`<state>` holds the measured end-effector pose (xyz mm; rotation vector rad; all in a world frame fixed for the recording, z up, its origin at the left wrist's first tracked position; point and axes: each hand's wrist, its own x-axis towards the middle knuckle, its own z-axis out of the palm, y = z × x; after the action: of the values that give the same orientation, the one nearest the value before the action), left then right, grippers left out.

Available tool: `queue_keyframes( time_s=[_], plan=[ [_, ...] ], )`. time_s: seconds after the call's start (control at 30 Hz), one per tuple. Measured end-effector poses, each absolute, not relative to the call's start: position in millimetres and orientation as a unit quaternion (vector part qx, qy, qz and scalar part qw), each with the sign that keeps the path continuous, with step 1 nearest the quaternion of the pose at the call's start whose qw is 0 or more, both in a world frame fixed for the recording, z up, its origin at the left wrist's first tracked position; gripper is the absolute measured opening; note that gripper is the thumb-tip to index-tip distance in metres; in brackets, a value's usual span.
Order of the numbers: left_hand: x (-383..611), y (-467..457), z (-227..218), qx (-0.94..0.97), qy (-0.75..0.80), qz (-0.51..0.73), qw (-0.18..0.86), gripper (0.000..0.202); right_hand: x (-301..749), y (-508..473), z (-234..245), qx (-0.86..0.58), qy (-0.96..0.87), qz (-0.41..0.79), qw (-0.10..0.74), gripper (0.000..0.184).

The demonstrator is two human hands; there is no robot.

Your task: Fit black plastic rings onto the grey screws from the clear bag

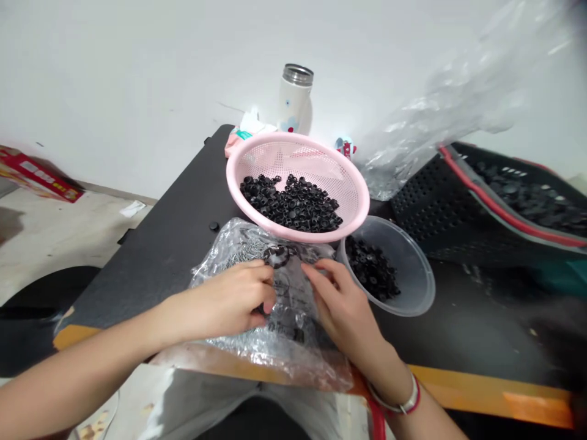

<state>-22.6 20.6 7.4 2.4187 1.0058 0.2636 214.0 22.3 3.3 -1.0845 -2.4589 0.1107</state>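
A clear plastic bag (287,299) with dark printing lies at the table's near edge, small silvery metal pieces showing through it. Over its left side is my left hand (245,293), closed with the fingers curled in; whatever they hold is hidden. My right hand (342,302) rests at the bag's right side, thumb and fingers bent close together in a pinch. Anything between those fingertips is too small to make out. Just beyond the bag, a pink colander (353,201) holds many small black round parts (293,205). Beside my right hand, a clear plastic bowl (417,281) contains similar black parts.
On the right stands a black basket (422,201) with a red-trimmed rim, full of dark parts. Clear plastic sheeting (426,116) rises behind it. A white bottle (295,101) is behind the colander. One black piece (213,226) lies on the black table (160,256).
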Motion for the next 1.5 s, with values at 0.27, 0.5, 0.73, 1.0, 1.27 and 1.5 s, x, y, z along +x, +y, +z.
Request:
queue_keyframes(
  time_s=[0.27,0.5,0.73,1.0,1.27,1.5],
  plan=[
    [-16,17,-3,0.893,0.381,0.136,0.197,0.011,270,59,25,-0.539,-0.817,-0.006,0.207,0.031],
    [-14,17,-19,0.892,0.376,0.177,0.179,0.012,292,75,20,-0.586,-0.804,0.09,0.033,0.037],
    [-15,20,-14,0.866,0.381,0.237,0.219,0.013,281,76,33,-0.568,-0.803,0.175,-0.047,0.034],
    [-18,24,4,0.782,0.454,0.286,0.317,0.013,285,74,28,-0.585,-0.804,0.085,0.056,0.027],
    [-24,32,6,0.788,0.469,0.256,0.305,0.018,277,60,31,-0.585,-0.75,0.065,0.302,0.021],
    [-27,37,0,0.803,0.468,0.263,0.259,0.026,235,22,36,-0.392,-0.791,0.18,0.433,0.019]
  ],
)
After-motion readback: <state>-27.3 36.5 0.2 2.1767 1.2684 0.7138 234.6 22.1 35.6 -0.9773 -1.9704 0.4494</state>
